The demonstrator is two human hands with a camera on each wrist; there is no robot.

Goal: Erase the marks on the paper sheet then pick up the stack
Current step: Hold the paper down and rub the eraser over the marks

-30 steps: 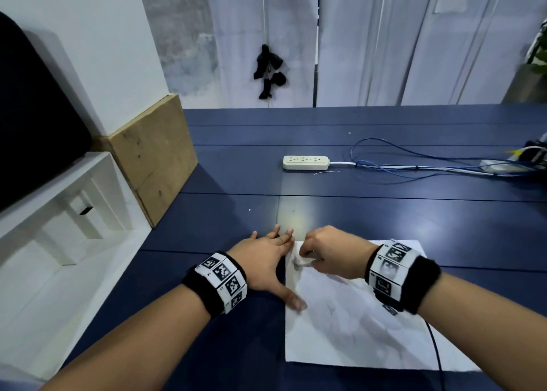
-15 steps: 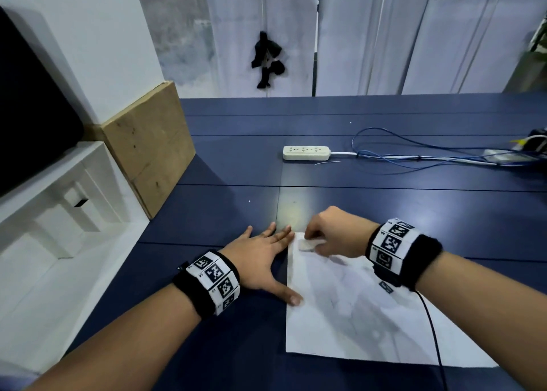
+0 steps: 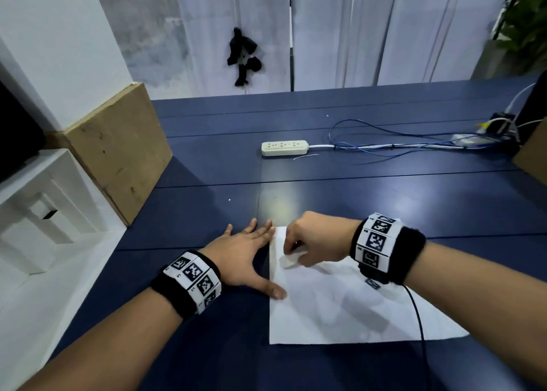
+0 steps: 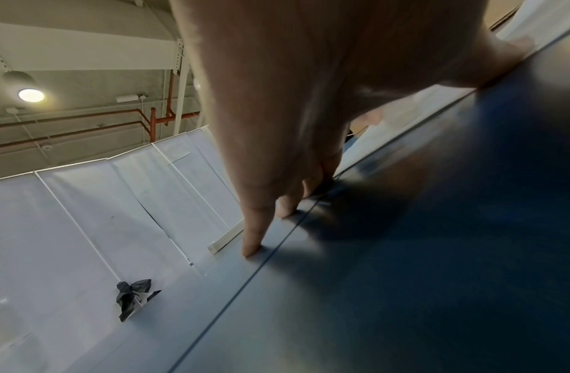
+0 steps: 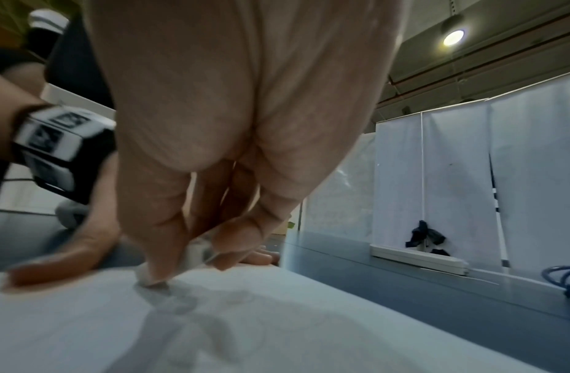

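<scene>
Dark blue table (image 3: 384, 201), white curtains (image 3: 384, 29) behind, round ceiling lamp (image 4: 31, 95) lit

A glare patch (image 3: 279, 207) is cast on the table (image 3: 384, 201) at twelve o'clock of the hands. Edges are bowed; wrist views are blurred, lit by ceiling lamps (image 4: 31, 95).

Bench (image 3: 384, 213) beyond paper (image 3: 340, 307): open up to power strip (image 3: 284, 148) | far right: cables (image 3: 399, 146) across bench | left: board (image 3: 118, 153), white unit (image 3: 44, 213) bound bench edge | paper's left edge: left hand (image 3: 242, 254) flat alongside
</scene>
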